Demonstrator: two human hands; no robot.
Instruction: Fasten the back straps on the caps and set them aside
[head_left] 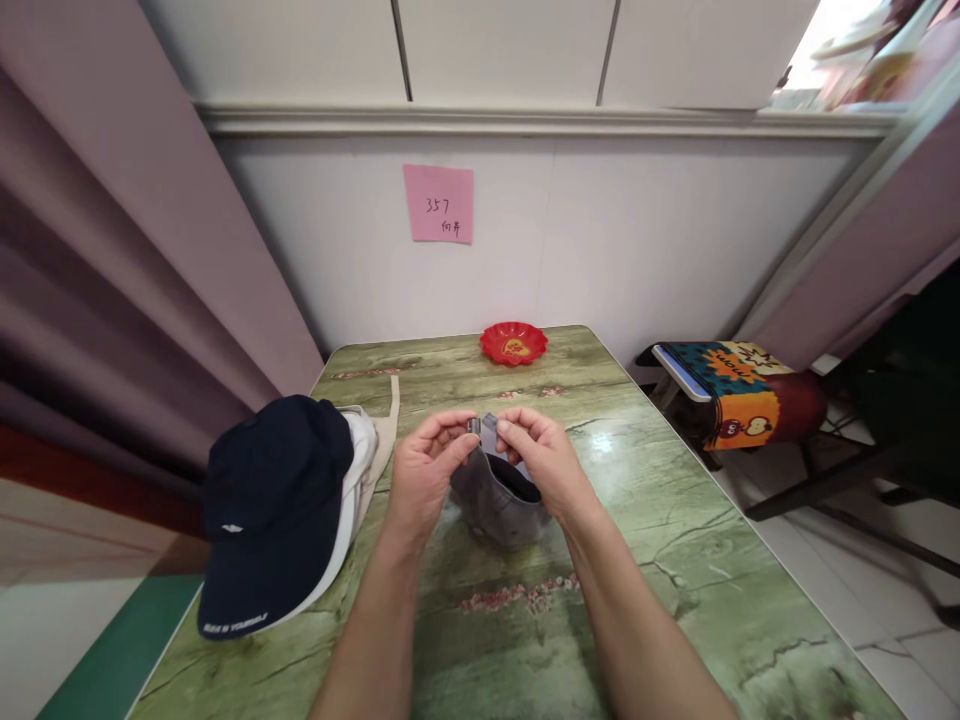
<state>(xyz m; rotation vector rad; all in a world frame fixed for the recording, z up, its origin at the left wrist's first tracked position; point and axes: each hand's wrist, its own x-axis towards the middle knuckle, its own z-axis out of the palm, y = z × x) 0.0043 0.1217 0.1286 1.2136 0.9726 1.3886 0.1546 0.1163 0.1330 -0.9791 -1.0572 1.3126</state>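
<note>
Between my hands is a grey cap (pixel 495 505), its dark inside facing up and its back strap nearest the fingers. My left hand (pixel 435 460) pinches a small metal buckle (pixel 474 427) on one side of the cap's opening. The thumb and fingers of my right hand (pixel 544 455) grip the grey strap end (pixel 490 420). The strap end and buckle sit close together, with a small gap showing. The cap hangs just above or rests on the table; I cannot tell which.
On the left, a navy cap (pixel 277 480) lies stacked over white and beige ones on the green marbled table (pixel 675 600). A red scalloped dish (pixel 514 343) stands at the back edge. A pink note (pixel 439 204) sticks to the wall. A patterned stool (pixel 739 390) is at the right.
</note>
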